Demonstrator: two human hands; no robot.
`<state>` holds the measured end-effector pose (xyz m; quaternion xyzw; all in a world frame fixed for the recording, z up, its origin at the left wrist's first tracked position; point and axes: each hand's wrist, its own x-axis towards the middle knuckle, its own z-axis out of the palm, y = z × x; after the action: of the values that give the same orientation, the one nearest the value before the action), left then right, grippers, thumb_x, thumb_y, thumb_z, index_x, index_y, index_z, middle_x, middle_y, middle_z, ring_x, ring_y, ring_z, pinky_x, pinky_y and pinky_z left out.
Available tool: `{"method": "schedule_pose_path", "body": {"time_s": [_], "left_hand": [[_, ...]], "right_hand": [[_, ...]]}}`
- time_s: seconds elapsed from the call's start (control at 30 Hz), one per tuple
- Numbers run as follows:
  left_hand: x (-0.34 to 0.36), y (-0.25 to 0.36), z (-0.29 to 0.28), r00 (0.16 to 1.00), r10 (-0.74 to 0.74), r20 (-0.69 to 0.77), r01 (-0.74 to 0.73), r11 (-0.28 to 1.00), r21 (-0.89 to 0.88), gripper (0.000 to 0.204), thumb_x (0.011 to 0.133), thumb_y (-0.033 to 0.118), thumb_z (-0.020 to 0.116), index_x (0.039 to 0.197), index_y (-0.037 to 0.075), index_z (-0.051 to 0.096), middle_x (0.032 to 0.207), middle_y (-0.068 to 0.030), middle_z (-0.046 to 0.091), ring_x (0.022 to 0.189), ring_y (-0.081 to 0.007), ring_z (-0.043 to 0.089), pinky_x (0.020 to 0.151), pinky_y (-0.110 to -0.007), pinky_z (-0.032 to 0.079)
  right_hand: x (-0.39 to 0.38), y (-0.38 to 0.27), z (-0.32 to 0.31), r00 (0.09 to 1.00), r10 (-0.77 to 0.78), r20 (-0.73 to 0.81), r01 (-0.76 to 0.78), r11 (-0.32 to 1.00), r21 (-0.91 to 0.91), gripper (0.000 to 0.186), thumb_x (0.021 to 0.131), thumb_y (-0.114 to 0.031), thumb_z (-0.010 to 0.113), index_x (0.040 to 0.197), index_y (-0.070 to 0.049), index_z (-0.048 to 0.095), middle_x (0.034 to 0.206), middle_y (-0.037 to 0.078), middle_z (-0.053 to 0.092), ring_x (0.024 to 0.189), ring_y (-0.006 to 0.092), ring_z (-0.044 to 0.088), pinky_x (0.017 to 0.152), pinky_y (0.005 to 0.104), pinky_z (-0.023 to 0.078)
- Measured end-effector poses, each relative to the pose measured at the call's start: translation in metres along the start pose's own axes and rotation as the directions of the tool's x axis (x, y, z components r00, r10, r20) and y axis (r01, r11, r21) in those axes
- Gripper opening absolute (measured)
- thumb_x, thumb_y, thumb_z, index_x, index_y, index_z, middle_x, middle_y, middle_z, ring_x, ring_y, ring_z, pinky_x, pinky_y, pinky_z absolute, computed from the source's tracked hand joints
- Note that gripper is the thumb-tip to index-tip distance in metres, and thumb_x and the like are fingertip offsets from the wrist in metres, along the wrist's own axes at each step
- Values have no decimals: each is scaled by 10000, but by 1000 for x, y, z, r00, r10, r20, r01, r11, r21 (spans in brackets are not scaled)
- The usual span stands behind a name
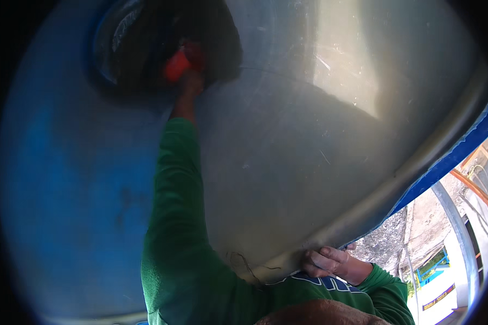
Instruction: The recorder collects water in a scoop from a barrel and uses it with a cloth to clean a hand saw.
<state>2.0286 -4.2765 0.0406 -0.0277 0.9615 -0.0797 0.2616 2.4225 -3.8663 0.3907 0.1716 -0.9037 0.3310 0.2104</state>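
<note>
My left hand [191,80] reaches up the curved, dull grey surface [276,162] of a large vessel, holding a blurred red object [177,66] whose kind I cannot make out. Around it lies a dark, rounded area [141,70] with a paler curved edge on its left; its depth is unclear. At the lower right, my right hand [327,261] has its fingers curled over the vessel's rounded lip [385,195], close against my body. Thin dark strands [244,262] lie on the surface left of that hand.
A blue surface [76,189] fills the left side. A blue outer edge [472,135] runs along the vessel's right. Beyond it are rough grey and pale rock or ground [434,227], a curved metal bar [455,222], orange bars [474,189] and a white panel [439,298].
</note>
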Motion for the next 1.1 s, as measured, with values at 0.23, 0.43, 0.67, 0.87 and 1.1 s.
{"method": "schedule_pose_path", "body": {"time_s": [0.23,0.43,0.67,0.87,1.1], "left_hand": [[-76,78,-130,925,-164,342,338,-55,-940,274,949,322,450,925,62,533,645,-60,533,452,-144,502,382,-313,420],[-189,89,-293,969,-185,162,174,54,-983,307,941,386,480,890,83,503,604,-37,496,383,-134,433,338,-295,390],[-323,47,-507,994,-106,-15,-6,86,-996,293,894,352,580,843,78,491,626,-18,499,431,-101,446,374,-256,398],[-448,-4,-631,967,-175,-183,-154,168,-974,286,901,333,598,852,55,551,611,2,514,402,-49,429,336,-184,374],[-543,-72,-684,951,-170,-259,-215,242,-946,291,897,355,606,889,69,554,621,12,517,409,-22,418,337,-172,361]], "right_hand": [[111,-23,0,977,-94,192,108,992,-64,132,790,-318,496,888,-291,581,956,-117,598,1121,141,465,1061,515,111],[164,-62,-29,978,-1,207,5,1000,-22,167,774,-194,578,929,-256,566,1079,-77,557,1087,130,491,1045,433,178],[243,-100,-32,956,-96,278,95,995,17,368,749,-119,591,1107,-149,512,1181,10,504,1204,185,401,974,392,283],[330,-137,-5,954,-198,227,199,980,20,327,754,-99,606,1073,-117,541,1089,21,529,1113,189,458,890,353,347],[437,-191,45,890,-244,385,276,961,-30,246,796,-169,583,1034,-112,602,1062,36,579,1116,186,483,905,373,357]]}}
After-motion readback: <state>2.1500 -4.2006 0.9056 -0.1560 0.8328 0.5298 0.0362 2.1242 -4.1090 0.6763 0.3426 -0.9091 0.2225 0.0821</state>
